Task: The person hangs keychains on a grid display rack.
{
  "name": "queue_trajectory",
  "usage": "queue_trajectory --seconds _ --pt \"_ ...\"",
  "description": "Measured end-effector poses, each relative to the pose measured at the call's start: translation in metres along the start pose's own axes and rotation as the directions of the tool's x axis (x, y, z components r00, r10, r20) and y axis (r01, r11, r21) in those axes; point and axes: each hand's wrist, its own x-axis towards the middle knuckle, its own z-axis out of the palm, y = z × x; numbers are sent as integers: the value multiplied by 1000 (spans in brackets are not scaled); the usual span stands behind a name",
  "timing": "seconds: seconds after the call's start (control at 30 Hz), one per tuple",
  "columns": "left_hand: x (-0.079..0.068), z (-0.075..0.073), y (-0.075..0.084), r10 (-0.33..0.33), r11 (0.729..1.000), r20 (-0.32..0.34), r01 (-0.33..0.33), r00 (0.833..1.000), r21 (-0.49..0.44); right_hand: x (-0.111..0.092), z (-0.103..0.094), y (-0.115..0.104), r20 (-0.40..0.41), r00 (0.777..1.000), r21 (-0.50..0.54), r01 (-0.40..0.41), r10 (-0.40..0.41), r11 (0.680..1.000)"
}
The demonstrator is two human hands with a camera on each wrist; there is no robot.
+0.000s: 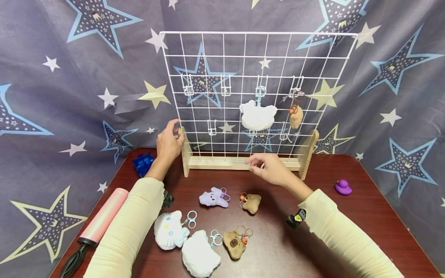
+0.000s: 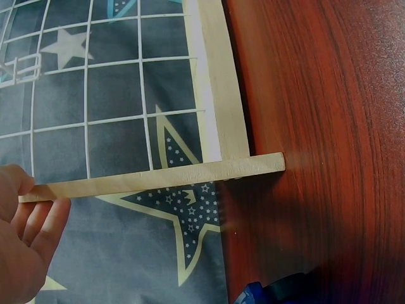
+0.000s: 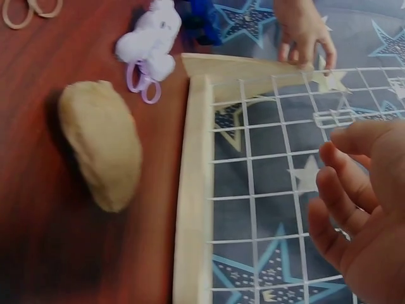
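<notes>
A white wire grid rack point(image 1: 224, 55) stands upright on a wooden base bar point(image 1: 222, 164) with two wooden end posts. My left hand point(image 1: 169, 142) holds the top of the left post; in the left wrist view the thumb and fingers of that hand point(image 2: 28, 234) lie on opposite sides of the post point(image 2: 152, 179). My right hand point(image 1: 269, 168) is in front of the base bar, fingers loosely bent; nothing is between them in the right wrist view point(image 3: 364, 196). From the grid's hooks hang a white plush keychain point(image 1: 258, 116) and a brown plush keychain point(image 1: 296, 117).
On the table lie a purple plush keychain point(image 1: 212, 198), brown plush keychains point(image 1: 252, 204) and white plush ones point(image 1: 199, 255). A pink pump point(image 1: 106, 214) lies at the left, a blue object point(image 1: 143, 164) behind it. A purple toy duck point(image 1: 343, 187) sits at the right.
</notes>
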Motion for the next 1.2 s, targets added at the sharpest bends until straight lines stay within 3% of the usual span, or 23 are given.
queue_trajectory --seconds 0.33,0.63,0.9,1.2 --pt "0 0 0 2 1000 -1 -2 1000 -1 -13 34 6 144 990 -44 19 -13 999" --pt "0 0 0 -3 1000 10 3 1000 -5 -25 55 6 278 959 -97 93 -63 991" --pt "0 0 -1 -11 1000 12 11 1000 8 -32 67 7 335 942 -143 73 -21 987" --pt "0 0 0 -5 1000 6 5 1000 2 -37 73 6 345 938 -241 53 34 969"
